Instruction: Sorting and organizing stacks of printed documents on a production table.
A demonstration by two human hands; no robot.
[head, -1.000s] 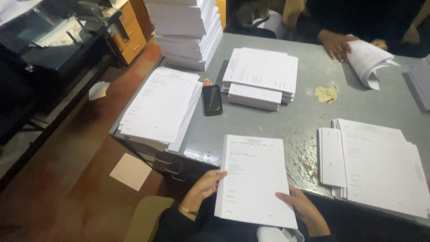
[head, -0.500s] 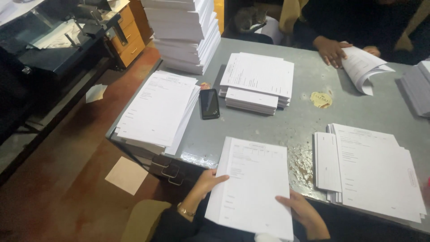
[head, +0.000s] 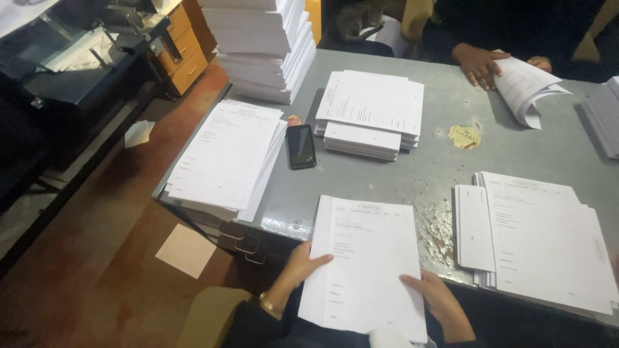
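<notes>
A thin sheaf of white printed forms (head: 364,258) lies partly on the near edge of the grey metal table (head: 445,167) and partly over my lap. My left hand (head: 302,264) grips its left edge, thumb on top. My right hand (head: 435,296) rests flat on its lower right corner. To the right lies a wider stack of the same forms (head: 541,238). Another stack (head: 225,158) overhangs the table's left edge.
A black phone (head: 300,145) lies face up between stacks. A middle pile (head: 371,113) and a tall stack (head: 264,45) stand further back. Across the table, another person's hand (head: 478,64) bends folded sheets (head: 525,87). A yellow round sticker (head: 464,136) is on the tabletop. Loose paper (head: 186,250) lies on the floor.
The view has shifted slightly. The sheaf has slid a little toward me and my hands stay on it; the other person's hand moved along the folded sheets.
</notes>
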